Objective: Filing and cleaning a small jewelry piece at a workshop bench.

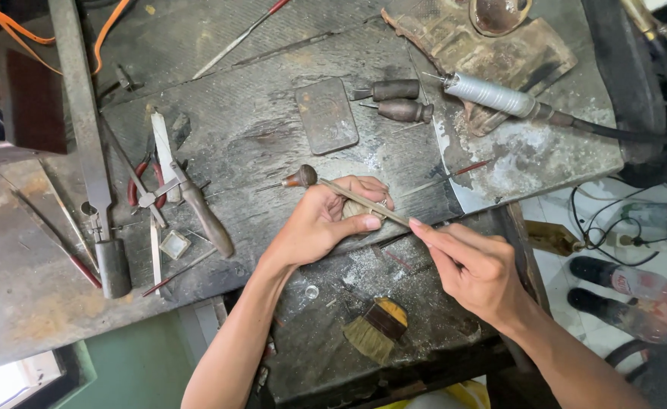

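- The left hand (320, 221) is curled shut around a small pale piece (358, 209), pressing it to the bench (273, 129) edge; thumb and fingers hide most of it, so its shape cannot be told.
- The right hand (476, 266) pinches a thin file (364, 202) between thumb and fingertips; the file lies slantwise across the piece, its far end just beside a round-knobbed tool (297, 179).
- How far along, as a judgement: filing looks to be under way. Pale dust (364, 265) lies on the lower board below the hands, which suggests some stock is already off. How much remains cannot be told, since the piece is mostly covered.
- Counts: two hands, one file in use, one piece.
- One brush (377, 327) lies below the hands, well apart from them.
- Two dark wooden handles (400, 100) lie side by side at the top of the bench, near one silver rotary handpiece (493, 94) with a black hose.
- One flat dark metal plate (326, 115) rests above the hands.
- To the left: one long flat file (91, 151), one red-handled pliers (142, 189), one small square block (175, 244).
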